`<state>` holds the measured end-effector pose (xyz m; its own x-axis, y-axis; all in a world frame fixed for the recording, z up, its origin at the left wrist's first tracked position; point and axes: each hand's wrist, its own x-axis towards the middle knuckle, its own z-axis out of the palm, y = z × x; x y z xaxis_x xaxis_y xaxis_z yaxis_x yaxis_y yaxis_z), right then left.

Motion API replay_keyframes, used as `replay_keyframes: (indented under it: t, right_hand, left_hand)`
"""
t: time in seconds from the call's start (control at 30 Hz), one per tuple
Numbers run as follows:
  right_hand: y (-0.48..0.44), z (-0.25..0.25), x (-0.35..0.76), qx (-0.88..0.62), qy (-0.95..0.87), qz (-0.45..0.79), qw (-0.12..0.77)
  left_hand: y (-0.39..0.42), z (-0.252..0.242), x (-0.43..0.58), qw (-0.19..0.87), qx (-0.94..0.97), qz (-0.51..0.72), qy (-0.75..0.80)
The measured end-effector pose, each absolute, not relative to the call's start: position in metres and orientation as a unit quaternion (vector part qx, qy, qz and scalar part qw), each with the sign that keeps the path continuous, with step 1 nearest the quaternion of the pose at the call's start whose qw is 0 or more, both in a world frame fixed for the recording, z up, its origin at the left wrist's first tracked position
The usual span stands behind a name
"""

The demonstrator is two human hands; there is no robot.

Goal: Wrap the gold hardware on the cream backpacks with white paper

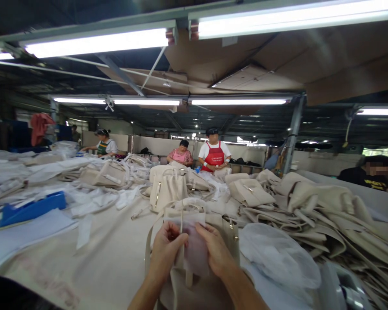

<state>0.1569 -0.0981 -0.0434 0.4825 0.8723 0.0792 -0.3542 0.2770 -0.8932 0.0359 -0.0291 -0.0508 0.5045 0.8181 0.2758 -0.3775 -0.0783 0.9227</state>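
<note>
A beige backpack lies on the table right in front of me. Over its front is a thin, whitish translucent sheet. My left hand is closed, its thumb and fingers pinching a narrow beige strap at the sheet's left side. My right hand grips the sheet's upper right part between thumb and fingers. Gold-coloured hardware shows at the bag's right edge. The fingertips of both hands are partly hidden.
Another beige backpack stands just beyond. Piled beige bag pieces and a clear plastic bag lie to the right. At left are a blue tray and white sheets. Several people work across the table, one in a red apron.
</note>
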Motion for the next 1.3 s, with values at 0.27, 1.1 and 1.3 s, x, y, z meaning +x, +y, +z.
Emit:
replay_keyframes:
  t: [0.27,1.1,1.3]
  right_hand:
    - [-0.093,-0.045,0.16,-0.471,-0.291,0.424,0.717]
    - [-0.09,-0.031,0.151,-0.479,-0.34,0.386,0.712]
    - [-0.091,-0.033,0.159,-0.544,-0.402,0.264,0.688]
  left_hand:
    - [-0.034,-0.061,0.039,0.757,0.484,0.383,0.215]
    - [-0.005,-0.088,0.018,0.749,0.489,0.374,0.243]
    - [-0.004,-0.063,0.041,0.765,0.515,0.339,0.186]
